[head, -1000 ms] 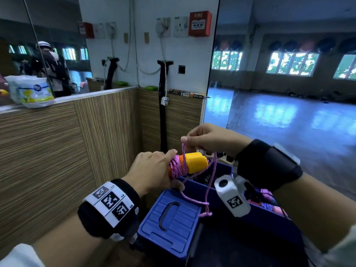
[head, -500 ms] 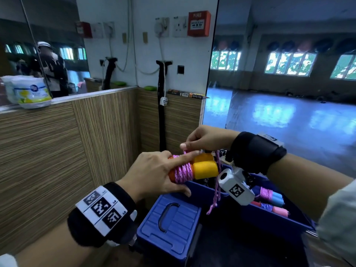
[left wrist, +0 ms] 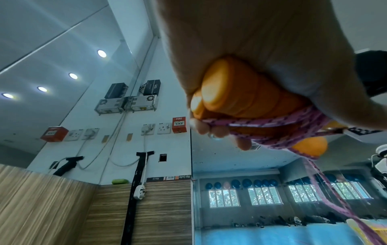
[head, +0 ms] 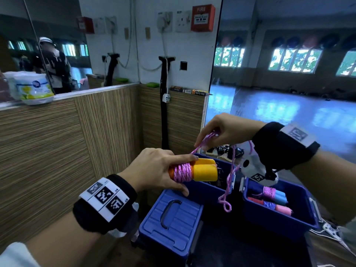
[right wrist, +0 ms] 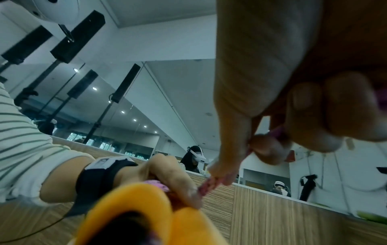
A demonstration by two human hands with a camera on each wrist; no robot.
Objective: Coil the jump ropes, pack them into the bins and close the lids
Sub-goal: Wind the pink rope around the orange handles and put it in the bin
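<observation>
1. The left hand point(head: 154, 170) is wrapped around the two fat yellow-orange foam handles point(head: 204, 170) of a jump rope, side by side, with pink braided cord point(head: 183, 172) wound around them.
2. The right hand point(head: 221, 130) pinches the loose end of that pink cord between thumb and fingertips and holds it up above the handles. The rest of the loose end point(head: 229, 185) hangs down in a loop.
3. All of this is held in the air, just above an open dark blue plastic bin point(head: 210, 191). Its blue ribbed lid point(head: 173, 218) hangs open in front.
4. A second open blue bin point(head: 277, 218) to the right has wrapped ropes with blue and pink handles point(head: 273, 199) inside.
5. What could go wrong, I think:
   - If the right hand lets the cord go slack, the wraps may loosen and slide off the smooth handles.
   - The hanging loop could catch on the bin edge.
   - If the end is not tucked in, the bundle may come undone in the bin, and a stray cord could stop the lid from shutting.
</observation>
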